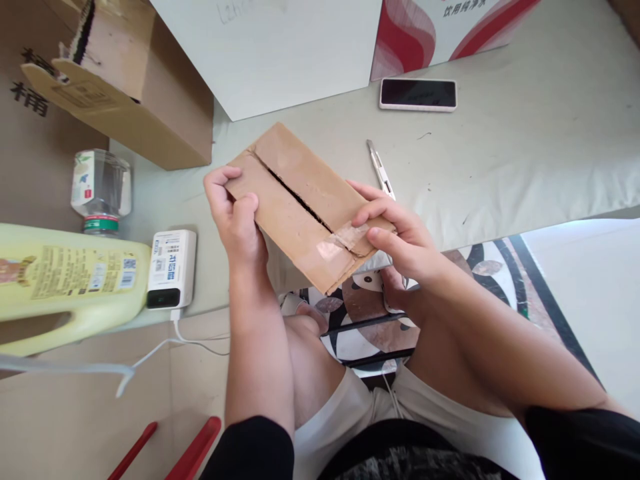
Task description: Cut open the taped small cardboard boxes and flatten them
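Observation:
I hold a small flat cardboard box (295,200) above my lap, its top flaps slit open along the middle seam. My left hand (235,217) grips its left end, fingers curled over the edge. My right hand (400,233) is closed on the right end, thumb and forefinger pinching the loose strip of clear tape (345,241) at the seam's near end. A utility knife (379,168) lies on the grey-green surface (525,147) just behind my right hand.
A phone (418,93) lies face up at the back. A white power bank (171,268) with a cable, a yellow jug (65,283) and a clear bottle (101,190) lie at left. Cardboard boxes (125,87) stand behind. Red handles (193,453) show at bottom left.

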Demonstrator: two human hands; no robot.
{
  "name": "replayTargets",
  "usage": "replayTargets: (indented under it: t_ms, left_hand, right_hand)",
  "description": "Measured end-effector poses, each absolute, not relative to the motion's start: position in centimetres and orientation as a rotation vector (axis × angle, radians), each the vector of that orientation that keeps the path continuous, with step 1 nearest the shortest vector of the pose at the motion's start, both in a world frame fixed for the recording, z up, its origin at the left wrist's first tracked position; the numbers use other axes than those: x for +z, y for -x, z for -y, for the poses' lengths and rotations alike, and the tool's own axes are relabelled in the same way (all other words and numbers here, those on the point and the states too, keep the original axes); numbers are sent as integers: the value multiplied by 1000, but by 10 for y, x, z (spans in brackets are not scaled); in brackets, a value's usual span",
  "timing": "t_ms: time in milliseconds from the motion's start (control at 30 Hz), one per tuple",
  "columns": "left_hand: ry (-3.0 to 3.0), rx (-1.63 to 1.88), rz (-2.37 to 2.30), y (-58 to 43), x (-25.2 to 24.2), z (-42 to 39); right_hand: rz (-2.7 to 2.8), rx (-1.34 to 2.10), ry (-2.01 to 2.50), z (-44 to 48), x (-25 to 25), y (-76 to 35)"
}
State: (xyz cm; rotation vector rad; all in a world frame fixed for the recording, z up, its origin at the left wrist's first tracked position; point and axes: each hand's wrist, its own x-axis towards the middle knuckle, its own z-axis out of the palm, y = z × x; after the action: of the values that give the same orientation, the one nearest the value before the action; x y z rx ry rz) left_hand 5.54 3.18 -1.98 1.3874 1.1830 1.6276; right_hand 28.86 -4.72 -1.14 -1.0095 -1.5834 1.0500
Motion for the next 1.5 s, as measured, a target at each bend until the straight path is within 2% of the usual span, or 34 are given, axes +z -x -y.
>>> replayTargets:
  t_ms: [200,433,633,800,1000,1133,1300,1500]
  left_hand:
    - [-1428,1614,-1215,-56,-19,-32]
    - [-1336,1664,-1099,-60,-20,-31]
    - [-1325,1686,-1060,-60,-22,-31]
    - [-1304,1663,-1110,-62,-21,-29]
    - [-1268,1607,-1181,-62,-20,-27]
    - [-1270,1654,-1131,-61,-22,-29]
    - [-1301,1663,-1120,-61,-23,-30]
    - [-1299,1671,-1084,-61,-23,-30]
  right_hand:
    - [1625,985,1028,49,-8,-288]
    - [1849,670,995,51,-4,-286]
    - [1936,545,960,52,-6,-289]
    - [1927,515,1058,57,5,-285]
    - [1966,435,975,56,3,-283]
    - [1885,553,954,60,4,-286]
    - [1554,466,1368,46,-7,-306]
    - [1716,439,1956,15,-50,-326]
